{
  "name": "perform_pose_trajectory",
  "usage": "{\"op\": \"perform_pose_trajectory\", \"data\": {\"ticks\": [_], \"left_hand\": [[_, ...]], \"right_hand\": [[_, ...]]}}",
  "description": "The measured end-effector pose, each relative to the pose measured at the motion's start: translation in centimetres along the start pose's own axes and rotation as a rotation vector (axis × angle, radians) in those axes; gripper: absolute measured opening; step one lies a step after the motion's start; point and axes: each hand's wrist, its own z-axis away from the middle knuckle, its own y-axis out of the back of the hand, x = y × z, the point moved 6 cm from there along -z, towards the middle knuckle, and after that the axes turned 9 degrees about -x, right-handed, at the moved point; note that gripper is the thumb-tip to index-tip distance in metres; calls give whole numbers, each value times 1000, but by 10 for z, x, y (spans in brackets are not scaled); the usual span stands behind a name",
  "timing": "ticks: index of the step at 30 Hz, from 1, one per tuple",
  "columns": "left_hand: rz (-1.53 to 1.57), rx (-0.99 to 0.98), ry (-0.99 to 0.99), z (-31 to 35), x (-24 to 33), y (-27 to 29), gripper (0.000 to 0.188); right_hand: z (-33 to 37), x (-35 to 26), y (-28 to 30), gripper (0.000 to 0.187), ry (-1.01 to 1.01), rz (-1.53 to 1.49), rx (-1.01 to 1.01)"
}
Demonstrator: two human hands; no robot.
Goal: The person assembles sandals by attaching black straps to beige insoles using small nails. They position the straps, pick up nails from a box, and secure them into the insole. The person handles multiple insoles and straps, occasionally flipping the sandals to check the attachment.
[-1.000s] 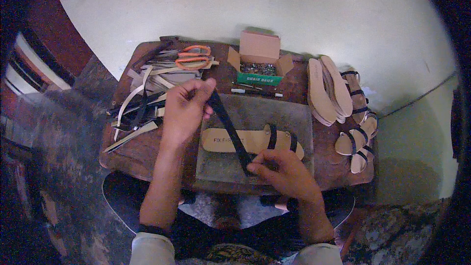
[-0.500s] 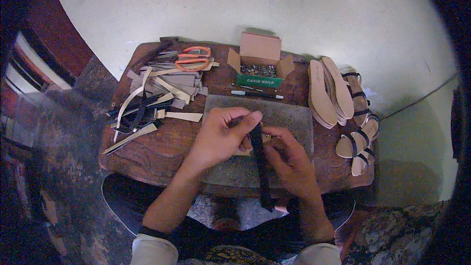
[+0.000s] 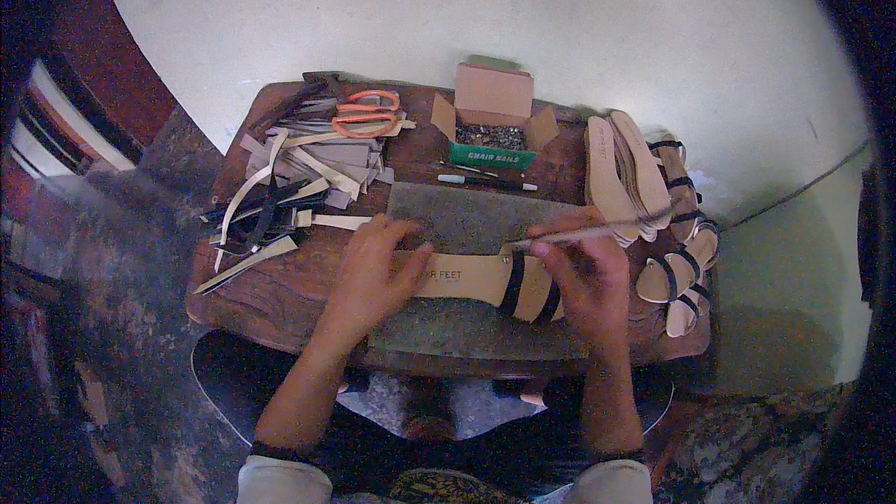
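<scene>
Sandal: A tan sandal (image 3: 476, 285) with two black straps (image 3: 512, 286) lies crosswise on a grey mat (image 3: 457, 219), its heel end under the person's left hand and its strapped end beside the right.
Left hand: The left hand (image 3: 371, 266) bends over the heel, thumb and fingers parted; whether it presses on the sole cannot be told.
Right hand: Just above the straps, the right hand (image 3: 595, 266) has thumb and fingers closed on a thin strip (image 3: 644, 220), which runs out rightward, blurred, its colour uncertain.
Sole lettering: Dark capitals are printed along the sandal's heel half, the left hand covering the first of them.
Box lettering: Pale capitals cross the green front of an open carton (image 3: 491, 157) filled with small metal pieces.
Stacked soles: Faint marks show on the tan soles (image 3: 602, 173) at the right, too small to read, near strapped sandals (image 3: 684, 269).
Table: Orange-handled scissors (image 3: 366, 115) rest on cut strips (image 3: 327, 163) at the wooden table's (image 3: 280, 285) left.
</scene>
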Motion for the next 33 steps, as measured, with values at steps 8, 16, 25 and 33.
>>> {"op": "perform_pose_trajectory", "data": {"ticks": [8,16,25,33], "left_hand": [[-160,-122,27,19,3,1,44],[262,-130,-71,21,8,8,28],[576,-166,57,16,-2,1,25],[694,-211,133,15,-10,-10,22]], "right_hand": [[-29,49,-43,19,-318,-284,-176],[-59,32,-61,17,-220,-157,-429],[-70,24,-85,23,-238,-304,-749],[-67,30,-91,22,-318,-414,-768]]}}
